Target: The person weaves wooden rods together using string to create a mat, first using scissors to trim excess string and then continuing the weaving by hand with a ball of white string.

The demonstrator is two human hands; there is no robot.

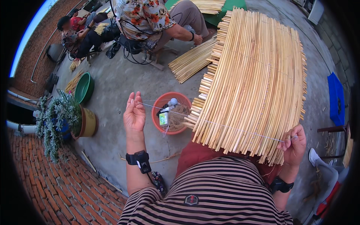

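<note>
A mat of pale reed stalks point(247, 86), bound side by side with rows of thin thread, lies over my lap and reaches away from me. My left hand point(134, 117) is raised to the left of the mat, palm up, its fingers pinching a thin white string point(165, 109). From there the string runs taut across the mat's near part to the right edge. At that edge my right hand point(294, 144) is closed on the string's other end, beside the stalk tips. Whether a needle is in those fingers is too small to tell.
An orange basin point(154, 117) with brown fibre and a small box stands left of the mat. Beyond are a seated person point(144, 22) and a reed bundle point(193, 60). A potted plant point(88, 123) and green basin point(84, 87) stand left; a blue object point(336, 99) is right.
</note>
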